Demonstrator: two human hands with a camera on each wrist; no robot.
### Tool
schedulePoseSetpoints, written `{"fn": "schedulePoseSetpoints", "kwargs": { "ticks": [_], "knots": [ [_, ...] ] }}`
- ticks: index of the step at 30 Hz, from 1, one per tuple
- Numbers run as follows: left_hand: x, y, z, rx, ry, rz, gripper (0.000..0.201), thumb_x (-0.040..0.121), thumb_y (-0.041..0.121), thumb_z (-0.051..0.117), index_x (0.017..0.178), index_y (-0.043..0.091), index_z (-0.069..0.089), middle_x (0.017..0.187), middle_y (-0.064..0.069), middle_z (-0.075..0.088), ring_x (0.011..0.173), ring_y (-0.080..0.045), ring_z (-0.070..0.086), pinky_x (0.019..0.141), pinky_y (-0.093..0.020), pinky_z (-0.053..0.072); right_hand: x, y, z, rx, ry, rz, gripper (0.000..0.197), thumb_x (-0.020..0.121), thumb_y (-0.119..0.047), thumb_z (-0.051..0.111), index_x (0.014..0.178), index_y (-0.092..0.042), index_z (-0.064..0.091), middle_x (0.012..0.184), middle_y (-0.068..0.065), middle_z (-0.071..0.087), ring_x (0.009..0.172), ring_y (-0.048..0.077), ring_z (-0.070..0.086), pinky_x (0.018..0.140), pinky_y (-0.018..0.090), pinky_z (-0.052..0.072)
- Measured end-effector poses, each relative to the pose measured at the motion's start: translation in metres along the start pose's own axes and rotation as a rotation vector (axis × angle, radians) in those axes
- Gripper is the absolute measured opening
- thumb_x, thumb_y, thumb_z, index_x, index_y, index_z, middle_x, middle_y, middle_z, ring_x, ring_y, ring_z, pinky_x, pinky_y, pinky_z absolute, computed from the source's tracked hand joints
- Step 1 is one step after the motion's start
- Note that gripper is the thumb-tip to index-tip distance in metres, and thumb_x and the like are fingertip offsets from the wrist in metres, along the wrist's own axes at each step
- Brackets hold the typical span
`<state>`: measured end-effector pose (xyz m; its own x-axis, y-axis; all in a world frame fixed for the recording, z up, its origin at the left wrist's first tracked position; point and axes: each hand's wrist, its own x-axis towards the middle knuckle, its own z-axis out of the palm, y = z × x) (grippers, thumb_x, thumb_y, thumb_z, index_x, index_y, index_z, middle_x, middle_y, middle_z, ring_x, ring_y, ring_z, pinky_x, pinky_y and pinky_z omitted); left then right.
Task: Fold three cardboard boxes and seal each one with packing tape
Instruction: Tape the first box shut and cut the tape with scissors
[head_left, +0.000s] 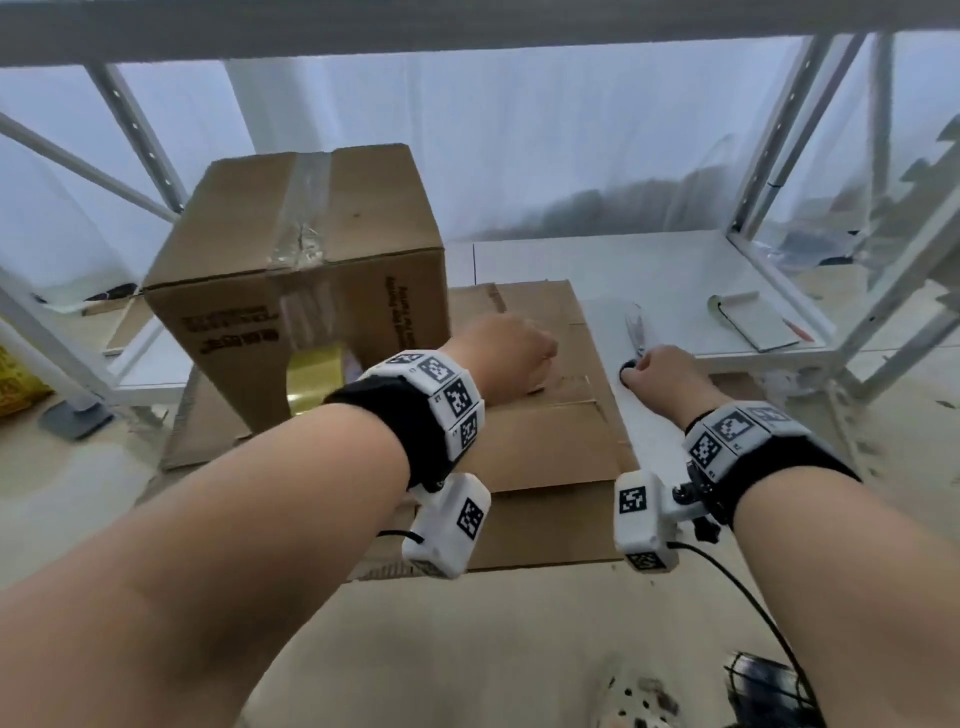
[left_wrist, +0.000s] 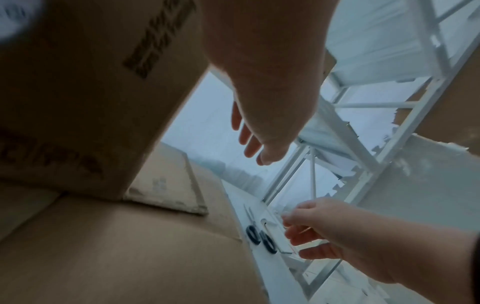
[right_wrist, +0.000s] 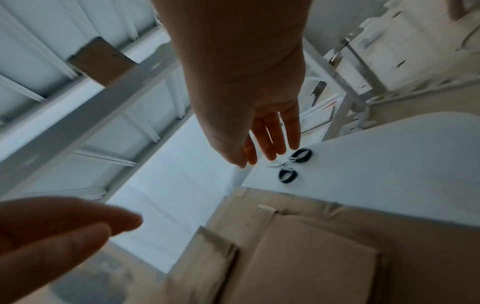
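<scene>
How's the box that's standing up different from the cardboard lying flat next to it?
The standing box is folded into shape; the flat cardboard is still collapsed.
The standing box has clear tape along its top seam; no tape shows on the flat cardboard.
The standing box shows dark print on its sides; the flat cardboard's visible face looks plain.
Both are brown corrugated cardboard, and the standing box rests on the flat cardboard.

Obscured items, placed from the taped box (head_left: 306, 249): print on its front face, blurred and illegible; yellow tape roll (head_left: 314, 382) at its base, partly hidden behind the left forearm; scissors (head_left: 635, 332) to its right, handles covered by the right hand (head_left: 665, 376); left hand (head_left: 506, 358), fingers out of sight.
</scene>
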<state>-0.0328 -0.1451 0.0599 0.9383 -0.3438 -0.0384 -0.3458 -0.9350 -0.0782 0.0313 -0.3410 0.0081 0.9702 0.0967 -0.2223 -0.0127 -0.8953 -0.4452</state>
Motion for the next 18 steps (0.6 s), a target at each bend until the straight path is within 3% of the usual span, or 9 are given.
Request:
{"fn": "schedulePoseSetpoints", "kwargs": {
  "ticks": [4, 6, 10, 14, 18],
  "knots": [
    [0.019, -0.003, 0.032, -0.05, -0.094, -0.083, 0.034, 0.098, 0.035, 0.038, 0.121, 0.021, 0.06, 0.121, -0.002, 0.061, 0.109, -0.025, 0.057, 0.087, -0.044, 0.051, 0.029, 0.025, 0.009, -0.033, 0.048, 0.004, 0.031, 0.095, -0.019, 0.044, 0.112, 0.003, 0.059, 0.115, 0.022, 0.055, 0.102, 0.036, 0.057, 0.086, 0.037, 0.045],
    [0.026, -0.007, 0.041, -0.044, -0.125, -0.099, 0.035, 0.099, 0.035, 0.038, 0.121, 0.019, 0.06, 0.12, -0.002, 0.062, 0.108, -0.025, 0.057, 0.086, -0.044, 0.051, 0.047, 0.027, 0.017, -0.057, 0.048, -0.041, 0.033, 0.094, -0.018, 0.042, 0.113, 0.002, 0.06, 0.118, 0.02, 0.057, 0.105, 0.036, 0.055, 0.089, 0.037, 0.046],
    [0.037, -0.014, 0.054, -0.074, -0.131, -0.144, 0.034, 0.098, 0.031, 0.039, 0.12, 0.017, 0.06, 0.121, -0.003, 0.061, 0.11, -0.024, 0.056, 0.088, -0.044, 0.05, 0.067, 0.032, 0.034, -0.024, 0.006, -0.047, 0.027, 0.096, -0.009, 0.037, 0.099, 0.004, 0.06, 0.114, 0.025, 0.06, 0.105, 0.036, 0.056, 0.082, 0.033, 0.043],
    [0.043, -0.019, 0.062, -0.097, -0.142, -0.187, 0.033, 0.098, 0.031, 0.039, 0.119, 0.017, 0.06, 0.119, -0.003, 0.061, 0.108, -0.024, 0.056, 0.085, -0.042, 0.05, 0.066, 0.038, 0.042, -0.095, 0.084, 0.061, 0.035, 0.1, -0.023, 0.036, 0.116, 0.002, 0.056, 0.117, 0.022, 0.059, 0.108, 0.036, 0.056, 0.081, 0.035, 0.042],
    [0.047, -0.019, 0.068, -0.127, -0.161, -0.196, 0.033, 0.098, 0.03, 0.039, 0.118, 0.016, 0.061, 0.118, -0.004, 0.062, 0.106, -0.024, 0.057, 0.086, -0.044, 0.051, 0.069, 0.048, 0.055, -0.095, 0.102, 0.142, 0.038, 0.099, -0.025, 0.043, 0.127, 0.0, 0.046, 0.131, 0.025, 0.045, 0.116, 0.038, 0.049, 0.091, 0.039, 0.041]
  ]
}}
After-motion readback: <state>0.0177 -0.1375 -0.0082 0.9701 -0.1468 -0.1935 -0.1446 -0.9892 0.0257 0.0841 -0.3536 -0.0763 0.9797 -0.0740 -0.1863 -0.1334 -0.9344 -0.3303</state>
